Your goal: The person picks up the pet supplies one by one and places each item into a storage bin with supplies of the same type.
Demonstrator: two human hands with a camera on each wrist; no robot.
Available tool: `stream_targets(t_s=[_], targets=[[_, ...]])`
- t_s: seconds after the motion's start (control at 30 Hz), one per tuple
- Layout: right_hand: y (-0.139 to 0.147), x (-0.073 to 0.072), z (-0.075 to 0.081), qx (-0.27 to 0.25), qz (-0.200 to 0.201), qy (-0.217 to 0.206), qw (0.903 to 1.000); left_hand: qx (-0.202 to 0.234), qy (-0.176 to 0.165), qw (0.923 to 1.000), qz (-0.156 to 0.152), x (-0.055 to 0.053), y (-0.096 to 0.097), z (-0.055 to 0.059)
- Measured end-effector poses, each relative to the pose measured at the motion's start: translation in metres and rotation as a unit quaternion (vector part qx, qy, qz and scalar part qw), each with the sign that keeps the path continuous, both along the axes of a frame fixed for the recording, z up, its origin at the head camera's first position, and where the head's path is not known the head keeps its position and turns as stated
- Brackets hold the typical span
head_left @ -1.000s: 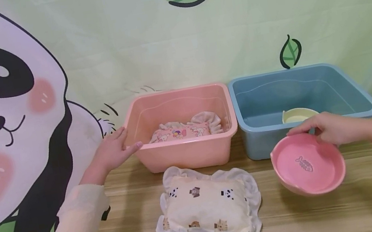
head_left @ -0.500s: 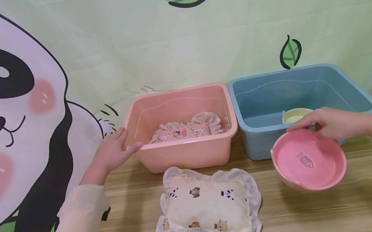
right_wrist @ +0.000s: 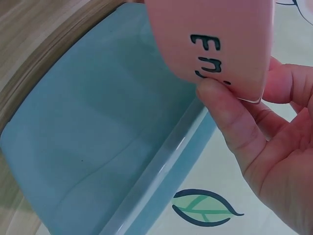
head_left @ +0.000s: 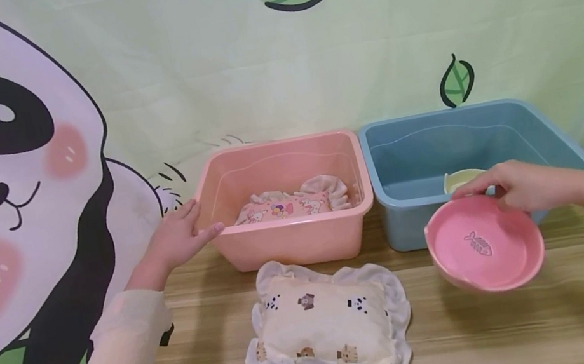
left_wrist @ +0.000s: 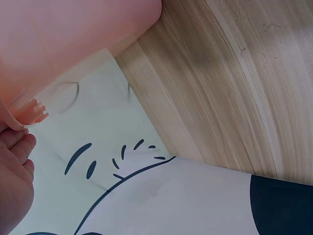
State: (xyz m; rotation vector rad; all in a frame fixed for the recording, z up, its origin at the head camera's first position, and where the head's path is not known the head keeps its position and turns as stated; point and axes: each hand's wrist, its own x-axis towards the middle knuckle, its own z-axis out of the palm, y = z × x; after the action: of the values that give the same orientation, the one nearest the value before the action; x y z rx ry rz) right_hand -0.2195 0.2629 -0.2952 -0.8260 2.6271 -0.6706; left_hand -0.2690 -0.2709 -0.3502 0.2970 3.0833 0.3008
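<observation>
My right hand point(head_left: 530, 187) grips the rim of a pink pet bowl point(head_left: 492, 267) with a fish-bone print inside. The bowl hangs tilted above the table, overlapping the front of the blue tub point(head_left: 407, 230), its inside turned toward me. Dark lettering shows on the bowl's outer wall point(right_wrist: 215, 29) in the right wrist view, where my thumb presses it. On the left, my left hand point(head_left: 176, 233) rests at the left front corner of the pink tub point(head_left: 291, 243), fingers extended along the rim and thumb at the front edge.
A cream ruffled pillow point(head_left: 322, 325) with animal prints lies in front of the tubs. Inside the pink tub sits a pink ruffled pillow point(head_left: 279, 211). A pale yellow dish point(head_left: 462, 177) is in the blue tub, partly hidden. The tubs stand side by side against a printed cloth point(head_left: 226, 64).
My right hand has lifted the pink bowl slightly, up and toward the blue tub. My left hand stays where it was on the pink tub.
</observation>
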Motion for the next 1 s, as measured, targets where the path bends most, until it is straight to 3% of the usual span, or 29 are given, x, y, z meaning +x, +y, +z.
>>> stream_targets(t_s=[0.2,1.0], targets=[[0.001,-0.003,0.002,-0.009,0.008,0.013,0.9998,-0.004,-0.003,1.0,0.003,0.001,0.0,0.0],[0.003,-0.006,0.015,-0.01,-0.003,-0.003,0.9999,-0.007,0.002,1.0,-0.001,0.0,0.0,0.0]])
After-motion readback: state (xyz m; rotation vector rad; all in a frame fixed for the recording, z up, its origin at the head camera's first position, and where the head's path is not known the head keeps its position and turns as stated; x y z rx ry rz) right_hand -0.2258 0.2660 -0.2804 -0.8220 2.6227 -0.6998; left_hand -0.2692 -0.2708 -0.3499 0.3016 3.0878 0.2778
